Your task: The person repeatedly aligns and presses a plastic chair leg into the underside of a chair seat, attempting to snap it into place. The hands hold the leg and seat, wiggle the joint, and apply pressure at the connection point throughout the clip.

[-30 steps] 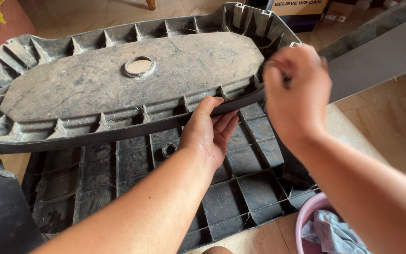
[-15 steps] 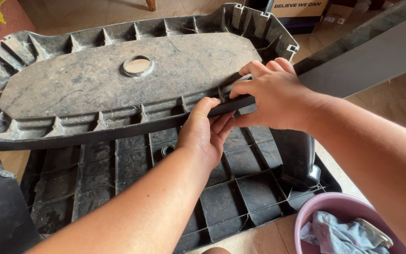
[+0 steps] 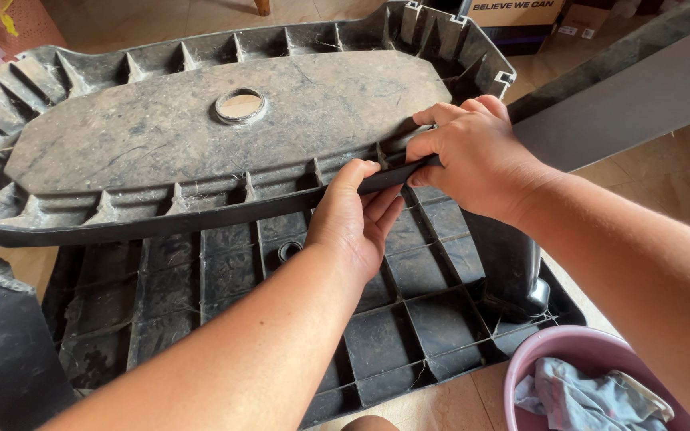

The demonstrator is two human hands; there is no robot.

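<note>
The person is holding up a big, dusty black plastic panel [image 3: 201,136], ribbed along its edges and with a round hole [image 3: 239,104] near the middle of its flat face. It is tilting above a second ribbed black panel [image 3: 225,295] that is lying flat on the tiled floor [image 3: 680,183], its near rim facing the person.

The left hand [image 3: 354,219] is cupping that near rim from below, palm up, thumb hooking over the edge, the forearm reaching in low from the bottom of the view. The right hand [image 3: 473,156] is coming in from the right with the wrist bent, fingers curling over the ribs while thumb and fingertips are pinching the same rim just beside the left hand. Both grips are clenching on the panel's edge.

To me the risk is lying in how close together the two hands are sitting: most of the long panel is hanging out to the left unsupported, so it could be twisting or slipping on that dusty rim and dropping onto the lower panel. The thin ribs could also be digging into the fingers.

A pink basin [image 3: 576,351] holding a crumpled cloth [image 3: 584,395] is sitting at the lower right, near the right forearm.
</note>
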